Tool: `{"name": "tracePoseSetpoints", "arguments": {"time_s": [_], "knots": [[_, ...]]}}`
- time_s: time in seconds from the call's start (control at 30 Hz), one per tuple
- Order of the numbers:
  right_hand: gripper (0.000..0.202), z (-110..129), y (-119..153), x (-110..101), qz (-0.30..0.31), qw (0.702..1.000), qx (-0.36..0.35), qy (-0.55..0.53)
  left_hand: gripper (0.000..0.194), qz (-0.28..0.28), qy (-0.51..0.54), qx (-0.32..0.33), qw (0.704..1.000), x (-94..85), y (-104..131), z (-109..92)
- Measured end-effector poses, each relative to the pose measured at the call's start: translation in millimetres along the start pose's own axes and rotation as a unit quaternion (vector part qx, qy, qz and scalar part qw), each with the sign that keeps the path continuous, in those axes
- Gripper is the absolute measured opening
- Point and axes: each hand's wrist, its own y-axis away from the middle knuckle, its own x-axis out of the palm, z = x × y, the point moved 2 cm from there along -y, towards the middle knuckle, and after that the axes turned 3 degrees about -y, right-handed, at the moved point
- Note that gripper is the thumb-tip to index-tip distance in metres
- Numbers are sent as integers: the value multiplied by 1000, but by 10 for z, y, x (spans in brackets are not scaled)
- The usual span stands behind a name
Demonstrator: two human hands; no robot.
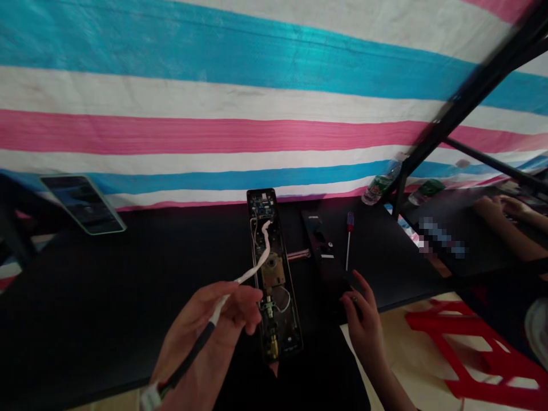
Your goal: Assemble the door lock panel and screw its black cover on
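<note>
My left hand (214, 319) is closed round a cable in white wrapping (262, 257), which continues past my wrist as a dark sleeve with a white plug at its end. The cable's far end reaches into an opened long black lock-like housing (292, 297), where a circuit board (262, 204) and brass-coloured metal parts (273, 277) show. Beside it lies a narrow black panel (317, 234), linked to the housing by thin wires (298, 254). My right hand (363, 314) is at the panel's near end, thumb and fingers bent together; what they grip is too dark to make out.
A screwdriver (350, 228) lies right of the panel on the black table (192, 245). A phone (83, 204) leans at the back left. A plastic bottle (381, 181) stands by a black frame post (400, 185). Another person's hands (505, 211) are at the right, above a red stool (462, 348).
</note>
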Motion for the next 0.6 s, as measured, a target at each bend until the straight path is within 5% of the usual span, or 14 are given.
{"name": "tracePoseSetpoints", "arguments": {"time_s": [0.2,0.37,0.5,0.6], "knots": [[38,26,19,134,-80,978,168,-90,25,30,100,-10,995,149,-66,-112],[81,64,13,237,-21,892,353,-282,24,40,172,-7,984,183,-137,-71],[61,260,29,182,16,862,371,-344,19,12,161,-1,987,141,-158,-21],[55,326,137,75,12,875,343,-343,22,-9,118,5,993,107,-150,3]]}}
